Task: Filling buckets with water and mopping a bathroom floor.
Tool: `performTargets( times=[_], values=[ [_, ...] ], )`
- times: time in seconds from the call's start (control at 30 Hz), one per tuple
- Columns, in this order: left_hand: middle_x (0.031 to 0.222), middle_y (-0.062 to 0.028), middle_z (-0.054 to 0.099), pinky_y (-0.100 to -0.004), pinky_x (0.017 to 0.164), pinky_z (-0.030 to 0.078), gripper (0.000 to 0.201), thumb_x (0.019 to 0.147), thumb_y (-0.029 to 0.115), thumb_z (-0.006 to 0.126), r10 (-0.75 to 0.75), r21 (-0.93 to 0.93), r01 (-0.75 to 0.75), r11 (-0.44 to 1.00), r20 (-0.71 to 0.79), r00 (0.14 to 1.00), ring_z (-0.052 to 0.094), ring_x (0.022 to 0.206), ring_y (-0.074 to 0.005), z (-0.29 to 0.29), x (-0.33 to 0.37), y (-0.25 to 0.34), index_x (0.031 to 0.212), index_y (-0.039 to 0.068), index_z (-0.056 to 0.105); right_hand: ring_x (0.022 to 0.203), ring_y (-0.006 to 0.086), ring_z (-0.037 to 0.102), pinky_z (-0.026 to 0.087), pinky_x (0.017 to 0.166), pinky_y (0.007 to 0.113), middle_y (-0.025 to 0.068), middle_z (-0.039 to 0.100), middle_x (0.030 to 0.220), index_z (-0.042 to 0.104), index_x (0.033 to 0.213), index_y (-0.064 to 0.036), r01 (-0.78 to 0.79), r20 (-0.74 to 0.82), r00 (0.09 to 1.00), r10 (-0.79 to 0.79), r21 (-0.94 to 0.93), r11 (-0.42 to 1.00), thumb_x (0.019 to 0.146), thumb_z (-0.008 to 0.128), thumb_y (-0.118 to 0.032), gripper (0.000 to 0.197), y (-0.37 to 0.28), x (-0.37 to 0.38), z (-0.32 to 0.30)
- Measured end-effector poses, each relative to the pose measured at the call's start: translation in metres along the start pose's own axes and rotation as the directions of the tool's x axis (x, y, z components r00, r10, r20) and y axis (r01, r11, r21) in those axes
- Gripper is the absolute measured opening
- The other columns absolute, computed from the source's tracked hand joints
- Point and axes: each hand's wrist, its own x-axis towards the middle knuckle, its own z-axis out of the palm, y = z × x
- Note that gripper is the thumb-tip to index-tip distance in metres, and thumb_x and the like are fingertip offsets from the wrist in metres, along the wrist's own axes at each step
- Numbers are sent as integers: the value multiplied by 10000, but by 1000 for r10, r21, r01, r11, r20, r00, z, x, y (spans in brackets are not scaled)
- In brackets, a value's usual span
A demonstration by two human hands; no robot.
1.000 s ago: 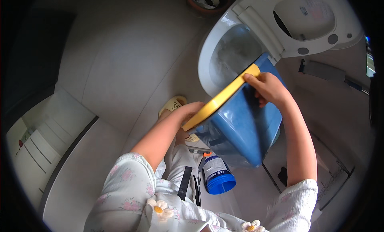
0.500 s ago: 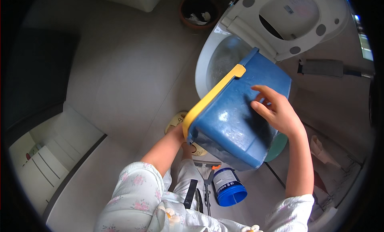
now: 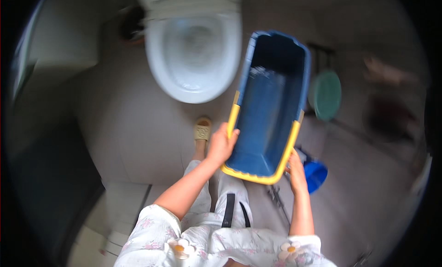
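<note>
I hold a long blue plastic tub (image 3: 269,106) with a yellow rim at its near end, mouth up and its inside facing me. My left hand (image 3: 221,145) grips the yellow rim on the tub's left side. My right hand (image 3: 296,170) holds the rim at the near right corner. The tub hangs just right of a white toilet bowl (image 3: 161,60), whose seat is up. The tub looks empty, with a wet sheen inside.
A blue-capped bottle (image 3: 315,175) stands on the grey tiled floor (image 3: 124,129) by my right hand. A round green lid or basin (image 3: 325,94) lies to the right of the tub. My foot in a beige slipper (image 3: 201,129) stands near the toilet.
The tub was tipped with its bottom toward me over the toilet bowl; now it is turned mouth up and drawn back to the right of the bowl. My right hand moved from its underside to the rim.
</note>
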Motion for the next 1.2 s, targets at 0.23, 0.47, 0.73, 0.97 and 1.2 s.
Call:
performTargets(
  times=[0.23, 0.47, 0.73, 0.97, 1.2],
  values=[
    [567, -160, 507, -363, 500, 402, 261, 775, 239, 547, 8, 299, -89, 950, 263, 965, 523, 543, -322, 65, 10, 20, 785, 0, 444, 639, 106, 473, 396, 589, 236, 26, 510, 758, 503, 901, -3, -224, -280, 905, 320, 328, 918, 687, 481, -25, 216, 140, -1, 12],
    [900, -178, 532, -335, 658, 453, 429, 728, 247, 600, 44, 413, -363, 835, 608, 793, 546, 782, -284, 160, 45, 10, 1029, -20, 452, 783, 163, 509, 430, 616, 317, 55, 501, 912, 454, 1005, -50, -203, -106, 811, 575, 871, 448, 740, 507, -65, 270, 235, 27, 22],
    [1047, -177, 469, -308, 692, 464, 423, 796, 225, 525, -57, 504, -348, 791, 627, 777, 528, 905, -245, 190, 33, -23, 1112, -28, 401, 906, 240, 488, 434, 742, 434, 83, 444, 1039, 376, 1086, -68, 197, -267, 742, 615, 964, 181, 741, 494, -34, 367, 319, 137, -18],
    [989, -217, 495, -338, 732, 444, 436, 796, 236, 515, -163, 645, -531, 549, 706, 689, 540, 859, -291, 161, 11, -50, 1086, -70, 405, 887, 171, 476, 423, 775, 371, 53, 462, 1000, 160, 1264, -194, 72, -105, 762, 639, 994, 77, 752, 597, -191, 673, 294, 172, -55],
    [911, -180, 549, -325, 735, 434, 371, 808, 271, 488, -116, 587, -563, 582, 745, 656, 555, 852, -282, 163, -3, -23, 1032, -23, 464, 678, 92, 513, 451, 563, 219, 44, 500, 807, 419, 1054, -46, 133, -328, 776, 539, 920, 368, 758, 567, -154, 348, 281, 119, -58]
  ],
)
